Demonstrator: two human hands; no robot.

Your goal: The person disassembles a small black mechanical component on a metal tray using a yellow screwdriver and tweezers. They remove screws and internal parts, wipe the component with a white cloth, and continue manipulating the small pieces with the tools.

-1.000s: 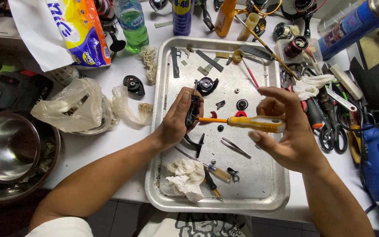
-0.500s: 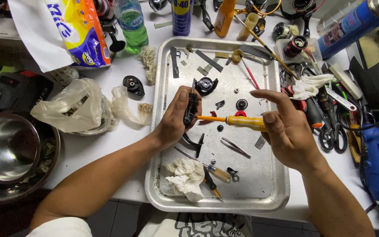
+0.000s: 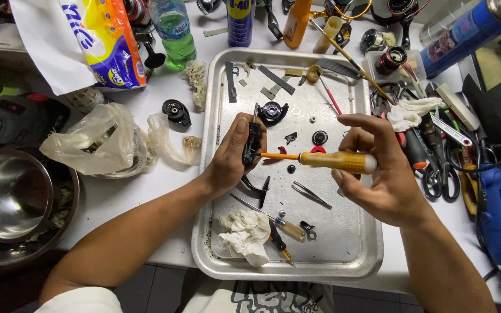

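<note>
- I held the small black reel part (image 3: 251, 142) upright over the middle of the metal tray (image 3: 355, 243), my left hand (image 3: 233, 156) clamped round it.
- My right hand (image 3: 378, 174) pinched the yellow-handled screwdriver (image 3: 326, 160), its tip set into the part.
- Loose pieces (image 3: 319, 138) lay scattered toward the tray's far edge, so disassembly looked partway done.
- A crumpled rag (image 3: 244, 235) sat near the tray's near-left corner.

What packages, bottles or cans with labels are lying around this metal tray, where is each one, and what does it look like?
White plastic bag with blue, yellow and orange print: top left, lying on the table.
Clear green bottle, pale label: right of the bag, upright.
Dark blue spray can: above the metal tray.
Orange bottle: right of that can.
Blue cylinder can: top right, lying tilted.
</note>
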